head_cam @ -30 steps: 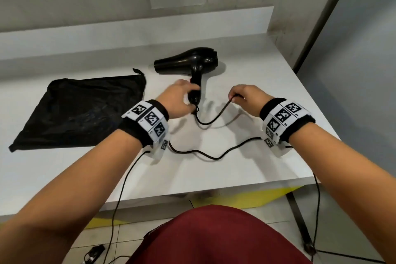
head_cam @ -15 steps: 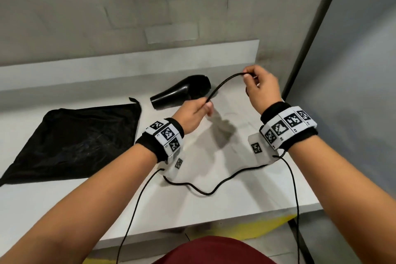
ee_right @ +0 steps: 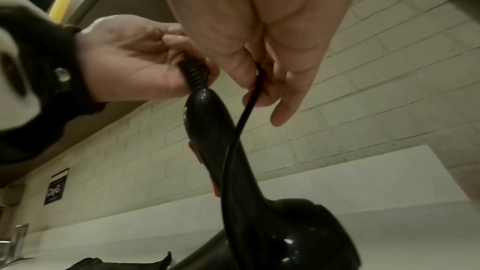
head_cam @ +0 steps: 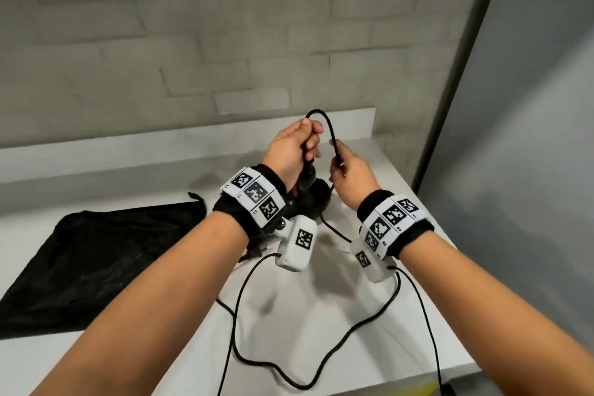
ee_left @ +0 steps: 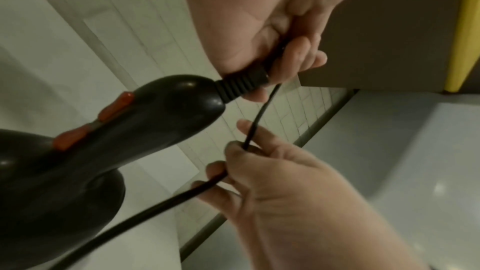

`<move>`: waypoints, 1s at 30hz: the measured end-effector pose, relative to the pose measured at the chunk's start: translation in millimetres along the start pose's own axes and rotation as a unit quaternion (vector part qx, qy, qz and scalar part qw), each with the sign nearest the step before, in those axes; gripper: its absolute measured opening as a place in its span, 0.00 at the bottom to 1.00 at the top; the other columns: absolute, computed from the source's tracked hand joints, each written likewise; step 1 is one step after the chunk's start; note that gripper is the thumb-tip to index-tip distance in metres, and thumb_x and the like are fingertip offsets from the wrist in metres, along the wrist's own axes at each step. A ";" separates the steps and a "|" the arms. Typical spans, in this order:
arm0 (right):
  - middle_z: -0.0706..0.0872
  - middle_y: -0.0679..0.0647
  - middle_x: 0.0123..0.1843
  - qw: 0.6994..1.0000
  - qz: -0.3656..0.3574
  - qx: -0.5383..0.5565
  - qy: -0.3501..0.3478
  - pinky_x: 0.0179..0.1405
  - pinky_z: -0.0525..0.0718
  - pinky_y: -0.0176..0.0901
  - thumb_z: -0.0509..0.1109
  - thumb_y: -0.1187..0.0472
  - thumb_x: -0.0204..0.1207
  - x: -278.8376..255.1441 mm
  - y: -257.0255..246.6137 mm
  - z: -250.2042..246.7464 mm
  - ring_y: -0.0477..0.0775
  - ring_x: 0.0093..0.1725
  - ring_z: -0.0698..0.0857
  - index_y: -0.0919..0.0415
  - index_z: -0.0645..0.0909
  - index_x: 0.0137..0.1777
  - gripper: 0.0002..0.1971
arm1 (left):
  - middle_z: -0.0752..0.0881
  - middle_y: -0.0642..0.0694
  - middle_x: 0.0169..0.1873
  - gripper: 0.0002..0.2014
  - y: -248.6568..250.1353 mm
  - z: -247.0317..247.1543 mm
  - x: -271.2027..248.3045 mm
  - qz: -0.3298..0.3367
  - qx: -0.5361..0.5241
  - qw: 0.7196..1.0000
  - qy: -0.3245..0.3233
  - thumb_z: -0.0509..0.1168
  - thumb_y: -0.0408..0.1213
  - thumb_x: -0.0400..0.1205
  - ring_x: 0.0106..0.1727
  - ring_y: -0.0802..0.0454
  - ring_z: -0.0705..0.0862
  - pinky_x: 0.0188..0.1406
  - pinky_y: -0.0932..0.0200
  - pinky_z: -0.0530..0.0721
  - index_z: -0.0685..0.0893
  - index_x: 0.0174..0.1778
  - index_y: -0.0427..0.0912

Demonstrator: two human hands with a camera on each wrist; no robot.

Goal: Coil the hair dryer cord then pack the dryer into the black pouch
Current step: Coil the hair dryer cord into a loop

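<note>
Broadly, the white surface (head_cam: 337,325) carries the black pouch (head_cam: 96,254), lying flat at left. Above it the hair dryer (ee_left: 78,151) hangs handle-up; the left hand (head_cam: 291,151) grips its ribbed cord collar, and the right hand (head_cam: 348,170) pinches the cord (head_cam: 332,138) just beside.

White countertop (head_cam: 321,331) under me, raised white ledge (head_cam: 128,151) along back. Grey brick wall (head_cam: 193,42) ahead. Dark vertical post (head_cam: 456,74) at my right, grey panel (head_cam: 530,138) beyond. Black sign (ee_right: 55,187) on wall, text unreadable. Yellow strip (ee_left: 462,28) overhead. My maroon-free view: wristbands with square markers (head_cam: 257,194).
</note>
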State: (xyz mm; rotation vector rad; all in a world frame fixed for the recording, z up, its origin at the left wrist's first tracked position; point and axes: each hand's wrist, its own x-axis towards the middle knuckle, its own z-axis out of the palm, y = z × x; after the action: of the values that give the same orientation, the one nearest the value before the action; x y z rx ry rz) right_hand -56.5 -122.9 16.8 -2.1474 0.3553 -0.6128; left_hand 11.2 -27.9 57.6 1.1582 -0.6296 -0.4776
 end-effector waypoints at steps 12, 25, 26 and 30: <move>0.79 0.51 0.38 0.995 0.034 0.066 -0.071 0.23 0.72 0.16 0.55 0.71 0.78 -10.3 -20.7 21.8 0.40 0.32 0.76 0.61 0.52 0.78 0.29 | 0.84 0.56 0.32 0.19 8.8 -11.5 18.7 -0.027 -0.032 0.999 0.017 0.44 0.44 0.88 0.29 0.58 0.85 0.28 0.65 0.75 0.79 0.62 0.45; 0.82 0.64 0.47 0.988 0.021 -0.078 -0.132 0.40 0.73 0.40 0.52 0.64 0.82 -19.0 14.4 37.5 0.60 0.43 0.80 0.66 0.66 0.68 0.16 | 0.81 0.53 0.60 0.21 9.7 -36.1 33.7 -0.019 -0.038 0.999 0.026 0.42 0.40 0.88 0.50 0.46 0.84 0.44 0.58 0.81 0.64 0.77 0.51; 0.83 0.67 0.50 0.978 0.020 -0.126 -0.167 0.44 0.76 0.45 0.51 0.63 0.81 -22.5 16.5 35.9 0.64 0.46 0.82 0.64 0.63 0.70 0.18 | 0.80 0.50 0.64 0.21 10.1 -39.3 36.2 -0.023 -0.045 0.998 0.033 0.42 0.39 0.88 0.50 0.46 0.85 0.42 0.57 0.83 0.64 0.77 0.48; 0.78 0.67 0.66 0.919 -0.005 -0.301 -0.254 0.58 0.77 0.52 0.52 0.68 0.77 -21.4 15.7 31.4 0.68 0.61 0.80 0.59 0.52 0.77 0.28 | 0.78 0.39 0.71 0.21 10.0 -43.5 44.2 -0.036 -0.058 0.996 0.055 0.44 0.33 0.86 0.47 0.49 0.87 0.40 0.57 0.85 0.65 0.76 0.38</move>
State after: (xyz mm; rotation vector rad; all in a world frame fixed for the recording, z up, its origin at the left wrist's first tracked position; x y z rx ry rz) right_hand -57.9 -101.8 -18.4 -2.7898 0.2612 0.0951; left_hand 73.4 -23.1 64.8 1.0924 -0.4607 -0.5012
